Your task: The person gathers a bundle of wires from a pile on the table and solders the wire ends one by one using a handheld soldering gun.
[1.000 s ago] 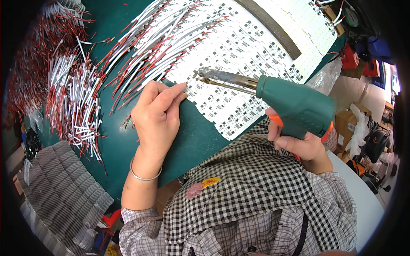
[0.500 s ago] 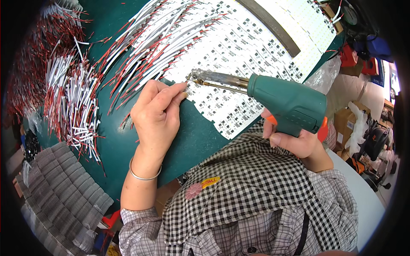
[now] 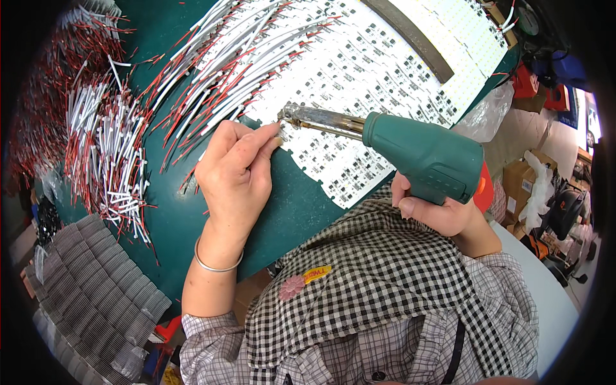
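Green desk (image 3: 301, 212) crowded with red-and-white wire bundles (image 3: 106, 154): left hand (image 3: 236, 172) pinches a thin, limp wire end onto white circuit strips (image 3: 359, 83) mid-desk, while right hand (image 3: 436, 215) closes its grip around the rigid, probably hot-tipped green soldering gun (image 3: 420, 154), best held by its handle.

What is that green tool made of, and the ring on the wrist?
The green tool looks like matte plastic on its body, with a brownish, worn metal tip. The bracelet on the left wrist looks like thin shiny metal, perhaps silver, since it gleams.
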The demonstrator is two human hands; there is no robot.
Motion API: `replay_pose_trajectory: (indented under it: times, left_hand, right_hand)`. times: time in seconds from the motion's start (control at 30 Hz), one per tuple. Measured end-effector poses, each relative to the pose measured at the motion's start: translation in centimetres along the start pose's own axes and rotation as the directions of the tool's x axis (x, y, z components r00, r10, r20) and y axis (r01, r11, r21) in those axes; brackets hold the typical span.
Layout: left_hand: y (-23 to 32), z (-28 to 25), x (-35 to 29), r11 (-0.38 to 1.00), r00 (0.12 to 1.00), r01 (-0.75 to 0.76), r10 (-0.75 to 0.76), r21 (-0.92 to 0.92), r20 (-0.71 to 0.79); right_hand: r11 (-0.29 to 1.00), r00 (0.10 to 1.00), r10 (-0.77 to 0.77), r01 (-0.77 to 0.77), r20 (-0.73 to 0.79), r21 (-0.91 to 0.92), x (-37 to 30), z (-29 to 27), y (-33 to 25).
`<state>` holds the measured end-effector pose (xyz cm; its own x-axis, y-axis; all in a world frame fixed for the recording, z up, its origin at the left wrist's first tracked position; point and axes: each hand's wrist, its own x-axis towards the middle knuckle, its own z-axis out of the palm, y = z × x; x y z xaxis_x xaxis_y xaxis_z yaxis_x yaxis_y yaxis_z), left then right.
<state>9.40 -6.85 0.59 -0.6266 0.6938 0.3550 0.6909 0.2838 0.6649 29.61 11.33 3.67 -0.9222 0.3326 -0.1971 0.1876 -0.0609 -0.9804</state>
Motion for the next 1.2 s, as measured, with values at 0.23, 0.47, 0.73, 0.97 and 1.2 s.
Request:
replay_pose_trajectory:
  times: [0.23, 0.47, 0.73, 0.97, 1.2]
  left_hand:
    - [0.1, 0.0, 0.0, 1.0, 1.0, 0.0, 0.0, -0.016, 0.003]
    - [0.3, 0.0, 0.0, 1.0, 1.0, 0.019, -0.019, 0.016, 0.008]
    - [-0.8, -0.6, 0.5, 0.969, 0.983, 0.142, -0.114, -0.203, 0.142]
    - [-0.5, -0.1, 0.5, 0.981, 0.986, 0.113, -0.092, -0.158, 0.137]
    - [-1.1, -0.3, 0.6, 0.978, 0.987, 0.092, -0.064, -0.188, 0.15]
  right_hand:
    - [0.947, 0.995, 0.099, -0.087, -0.023, 0.308, -0.3, -0.8, -1.0]
    - [0.976, 0.999, -0.053, 0.051, 0.006, 0.21, -0.8, -1.3, -0.1]
    - [0.986, 0.999, 0.004, -0.011, 0.043, 0.164, -1.4, -1.6, -0.2]
    - [0.987, 0.997, 0.003, -0.015, 0.072, 0.162, -2.0, -1.7, 0.3]
    - [0.999, 0.987, 0.001, -0.007, 0.162, 0.037, -1.9, -1.7, 0.4]
